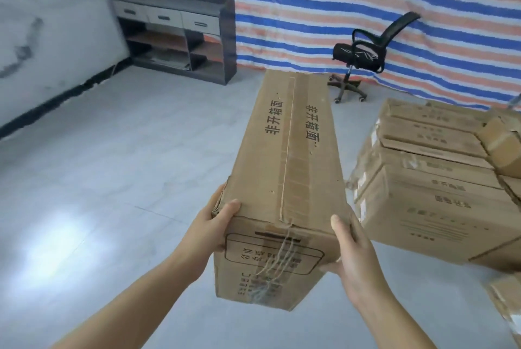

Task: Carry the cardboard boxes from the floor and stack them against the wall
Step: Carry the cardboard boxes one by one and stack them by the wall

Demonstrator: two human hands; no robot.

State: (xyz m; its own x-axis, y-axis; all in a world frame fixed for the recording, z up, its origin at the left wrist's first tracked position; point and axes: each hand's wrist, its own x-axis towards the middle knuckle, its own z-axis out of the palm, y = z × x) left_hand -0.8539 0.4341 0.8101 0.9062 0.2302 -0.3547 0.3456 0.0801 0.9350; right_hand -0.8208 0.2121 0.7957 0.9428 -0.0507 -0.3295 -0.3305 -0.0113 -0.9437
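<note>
A person carries a long cardboard box [284,179] beside the stacked boxes [428,179].
Left hand [214,224] and right hand [349,252] clamp its near end, thumbs curled on top; the unsupported far end could tip it loose.

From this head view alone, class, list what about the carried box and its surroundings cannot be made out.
- Long brown cardboard box: underside and far end hidden by its own body.
- Left hand and right hand: fingers hidden behind the box's sides.
- Stacked cardboard boxes: cut off by the right edge; labels blurred.
- Grey drawer cabinet: shelf contents blurred.
</note>
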